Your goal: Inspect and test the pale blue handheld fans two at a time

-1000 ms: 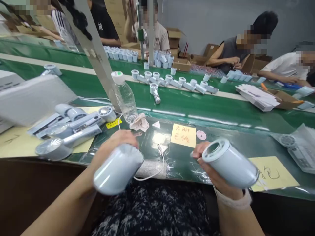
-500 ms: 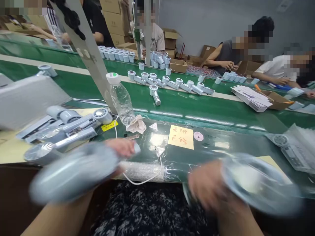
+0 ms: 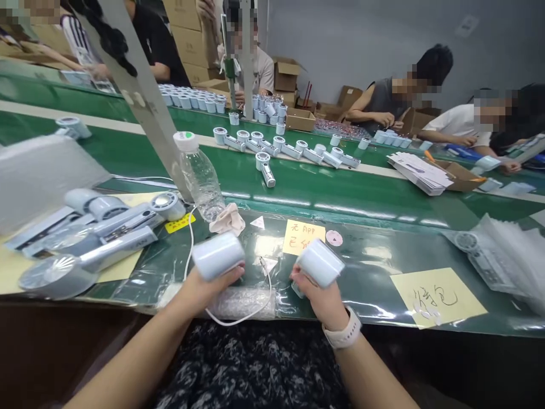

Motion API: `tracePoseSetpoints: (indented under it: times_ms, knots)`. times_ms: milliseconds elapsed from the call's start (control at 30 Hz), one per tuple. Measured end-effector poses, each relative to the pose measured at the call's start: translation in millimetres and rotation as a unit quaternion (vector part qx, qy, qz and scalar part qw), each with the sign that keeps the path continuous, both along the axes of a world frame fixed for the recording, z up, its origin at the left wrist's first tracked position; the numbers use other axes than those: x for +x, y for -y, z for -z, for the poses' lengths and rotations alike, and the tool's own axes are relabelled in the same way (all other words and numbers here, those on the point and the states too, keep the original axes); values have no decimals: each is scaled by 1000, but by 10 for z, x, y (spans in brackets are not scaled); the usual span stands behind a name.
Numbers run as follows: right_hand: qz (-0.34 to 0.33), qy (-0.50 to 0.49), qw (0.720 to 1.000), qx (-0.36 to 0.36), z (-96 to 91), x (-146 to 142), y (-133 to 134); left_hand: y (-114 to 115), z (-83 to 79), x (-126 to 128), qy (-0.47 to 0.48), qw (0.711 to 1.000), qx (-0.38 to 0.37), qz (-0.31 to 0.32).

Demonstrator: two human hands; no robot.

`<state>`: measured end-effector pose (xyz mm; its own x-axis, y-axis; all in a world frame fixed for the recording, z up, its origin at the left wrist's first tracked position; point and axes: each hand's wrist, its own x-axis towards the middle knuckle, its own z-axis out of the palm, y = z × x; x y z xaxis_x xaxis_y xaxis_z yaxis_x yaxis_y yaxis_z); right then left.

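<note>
My left hand (image 3: 208,289) is closed round a light-blue handheld fan (image 3: 218,255), its cylinder-shaped head tilted above my fingers. My right hand (image 3: 317,295) grips a second light-blue handheld fan (image 3: 322,263), whose head also points up and away. The two fans are held apart over the front of the bench, and their handles are mostly hidden by my hands. A white cable (image 3: 238,322) loops between my hands, across a strip of bubble wrap (image 3: 251,301). Behind the right fan lies a yellow note (image 3: 293,237) with handwriting.
Several fans (image 3: 85,261) are piled at left near a plastic bottle (image 3: 200,176) and crumpled cloth (image 3: 230,218). A green conveyor (image 3: 191,133) carries more fans. Another yellow note (image 3: 438,298) and bagged fans (image 3: 479,261) lie at right. Co-workers sit across the belt.
Both hands, blurred and far apart earlier, have come inward and forward with their fans, which now look much smaller. The second yellow note at right is uncovered. The view has shifted slightly.
</note>
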<state>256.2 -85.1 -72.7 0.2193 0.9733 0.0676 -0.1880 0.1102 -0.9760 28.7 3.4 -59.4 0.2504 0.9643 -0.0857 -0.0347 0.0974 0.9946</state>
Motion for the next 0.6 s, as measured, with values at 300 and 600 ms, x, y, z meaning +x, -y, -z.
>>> tracePoseSetpoints:
  times_ms: [300,600]
  knots:
    - [-165,-359,909,-134,-319,-230,103,326,-315,165,170,979,-77,85]
    - [-164,-354,917,-87,-429,-396,301,579,-466,395,314,924,-180,123]
